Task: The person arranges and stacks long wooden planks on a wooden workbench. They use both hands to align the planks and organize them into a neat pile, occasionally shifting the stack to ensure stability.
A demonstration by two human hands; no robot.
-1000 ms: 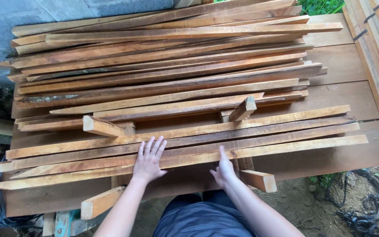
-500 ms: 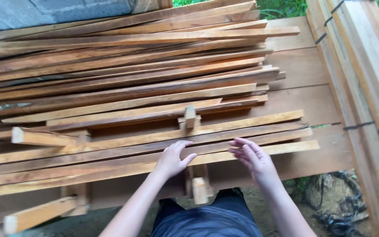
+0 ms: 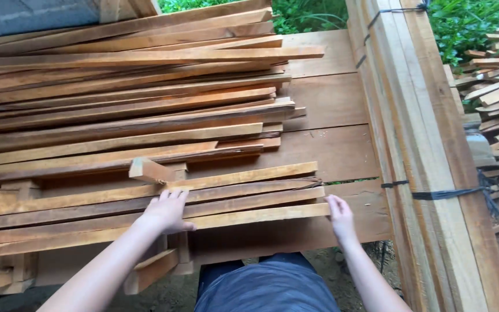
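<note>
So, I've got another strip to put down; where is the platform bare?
Bare brown plank platform shows between the stacked reddish wood strips and the strapped pale timber bundle. Crowded left, under both hands.

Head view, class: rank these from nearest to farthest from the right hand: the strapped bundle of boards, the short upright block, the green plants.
1. Strapped bundle of boards, just right of the right hand.
2. Short upright block, left, beyond the left hand.
3. Green plants, top right corner.
</note>
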